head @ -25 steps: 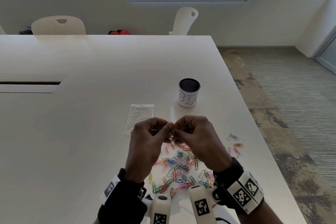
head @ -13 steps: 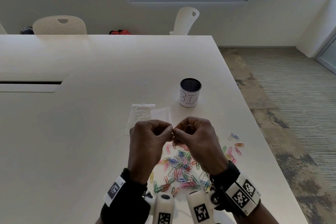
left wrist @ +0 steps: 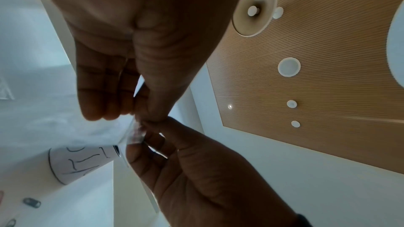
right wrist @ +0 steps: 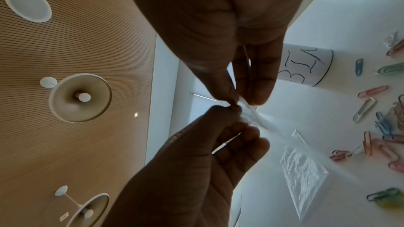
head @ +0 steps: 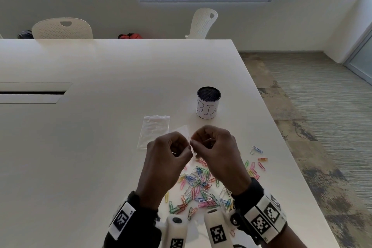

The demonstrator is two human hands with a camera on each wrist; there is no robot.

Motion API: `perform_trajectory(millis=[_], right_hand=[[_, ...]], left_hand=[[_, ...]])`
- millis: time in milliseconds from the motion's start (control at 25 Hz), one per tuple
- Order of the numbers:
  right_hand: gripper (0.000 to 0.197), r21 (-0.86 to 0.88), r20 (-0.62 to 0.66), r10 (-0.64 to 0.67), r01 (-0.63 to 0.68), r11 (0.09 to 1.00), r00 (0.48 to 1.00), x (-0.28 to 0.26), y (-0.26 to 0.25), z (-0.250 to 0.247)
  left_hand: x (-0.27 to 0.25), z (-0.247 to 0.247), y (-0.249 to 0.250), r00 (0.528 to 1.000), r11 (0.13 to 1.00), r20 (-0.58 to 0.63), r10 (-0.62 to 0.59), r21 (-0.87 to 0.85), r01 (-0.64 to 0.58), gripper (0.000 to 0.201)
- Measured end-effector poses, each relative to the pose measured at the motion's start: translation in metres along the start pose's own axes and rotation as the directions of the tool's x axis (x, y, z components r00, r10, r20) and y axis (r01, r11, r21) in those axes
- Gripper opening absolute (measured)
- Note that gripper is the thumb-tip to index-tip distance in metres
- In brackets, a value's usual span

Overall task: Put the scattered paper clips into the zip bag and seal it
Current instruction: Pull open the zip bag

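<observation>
A small clear zip bag (head: pixel 182 130) hangs above the table between both hands, which pinch its mouth edge. My left hand (head: pixel 188 148) pinches it with thumb and forefinger (left wrist: pixel 150 116), and my right hand (head: pixel 194 143) pinches it right beside (right wrist: pixel 235 103). The bag (left wrist: pixel 133 135) looks crumpled at the pinch. Coloured paper clips (head: pixel 201 187) lie scattered on the white table (head: pixel 100 147) under and behind the hands, with a few more clips (head: pixel 256 159) to the right. What is inside the held bag cannot be made out.
A second clear zip bag (head: pixel 154 131) lies flat on the table left of the hands. A cup marked "BIN" (head: pixel 208 104) stands beyond the hands. The table's right edge (head: pixel 281 147) runs close to the clips. Two white chairs (head: pixel 62 28) stand at the far side.
Both hands stay together on the bag and have lifted a little away from the clips. More of the clear bag now shows above the fingers.
</observation>
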State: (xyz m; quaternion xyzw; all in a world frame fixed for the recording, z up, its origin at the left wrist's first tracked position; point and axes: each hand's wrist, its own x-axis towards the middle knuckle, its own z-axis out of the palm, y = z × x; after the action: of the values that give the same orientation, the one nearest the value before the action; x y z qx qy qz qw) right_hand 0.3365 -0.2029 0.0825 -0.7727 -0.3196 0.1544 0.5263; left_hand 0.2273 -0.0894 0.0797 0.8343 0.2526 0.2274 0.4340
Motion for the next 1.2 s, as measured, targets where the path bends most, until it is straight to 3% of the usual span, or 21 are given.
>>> perform_trajectory(millis=[200, 400, 600, 840, 1040, 1200], right_hand=[[0.009, -0.017, -0.001, 0.02, -0.02, 1.0, 1.0, 0.003, -0.002, -0.001], [0.014, -0.244, -0.054, 0.013, -0.026, 0.969, 0.998, 0.004, 0.006, -0.003], [0.016, -0.323, -0.007, -0.034, 0.03, 0.946, 0.999, 0.003, 0.005, -0.002], [0.015, -0.297, -0.153, -0.097, 0.048, 0.954, 0.983, 0.008, 0.001, 0.001], [0.023, -0.022, 0.066, 0.117, -0.116, 0.993, 0.991, 0.001, -0.01, 0.005], [0.018, -0.042, 0.021, 0.081, -0.08, 0.996, 0.997, 0.001, -0.009, 0.007]], left_hand=[[0.0, 0.002, -0.002, 0.997, 0.999, -0.079, 0.026, 0.029, -0.024, 0.014], [0.0, 0.001, -0.007, 0.984, 0.986, -0.165, 0.068, 0.164, -0.04, 0.023], [0.0, -0.001, -0.007, 0.984, 0.967, -0.109, 0.138, 0.231, -0.11, 0.02], [-0.001, 0.0, -0.006, 0.982, 0.97, -0.125, 0.142, 0.218, -0.112, 0.019], [-0.001, -0.001, 0.001, 0.979, 0.985, -0.155, 0.135, 0.123, -0.117, 0.014], [-0.002, -0.001, 0.003, 0.986, 0.989, -0.132, 0.102, 0.121, -0.086, 0.022]])
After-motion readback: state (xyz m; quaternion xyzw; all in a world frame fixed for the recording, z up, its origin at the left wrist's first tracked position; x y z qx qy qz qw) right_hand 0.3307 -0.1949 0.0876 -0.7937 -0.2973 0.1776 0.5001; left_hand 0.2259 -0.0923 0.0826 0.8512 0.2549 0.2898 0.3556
